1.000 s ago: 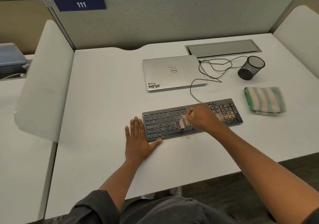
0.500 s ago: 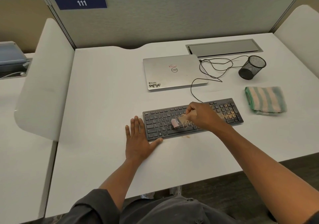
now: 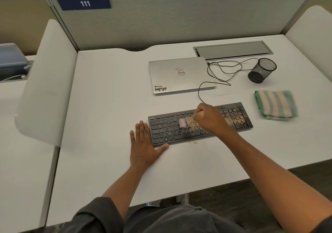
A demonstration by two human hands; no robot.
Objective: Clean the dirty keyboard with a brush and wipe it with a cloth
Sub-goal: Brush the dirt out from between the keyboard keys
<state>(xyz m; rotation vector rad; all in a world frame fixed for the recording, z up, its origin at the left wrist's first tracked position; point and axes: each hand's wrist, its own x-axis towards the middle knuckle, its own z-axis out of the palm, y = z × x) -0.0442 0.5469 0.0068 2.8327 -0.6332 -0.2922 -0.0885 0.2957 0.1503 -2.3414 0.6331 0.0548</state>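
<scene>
A black keyboard lies on the white desk, with tan crumbs over its middle and right keys. My right hand grips a small brush whose pale bristles, blurred, touch the keys near the middle. My left hand lies flat on the desk, fingers straight, its thumb against the keyboard's front left corner. A folded green and pink striped cloth lies on the desk to the right of the keyboard.
A shut silver laptop sits behind the keyboard, with a thin black cable looping beside it. A black mesh cup stands at the back right. A few crumbs lie on the desk by the keyboard's front edge. Grey partition behind.
My right hand has swept the brush leftward and slightly up across the keys. My left hand and the keyboard have stayed in place.
</scene>
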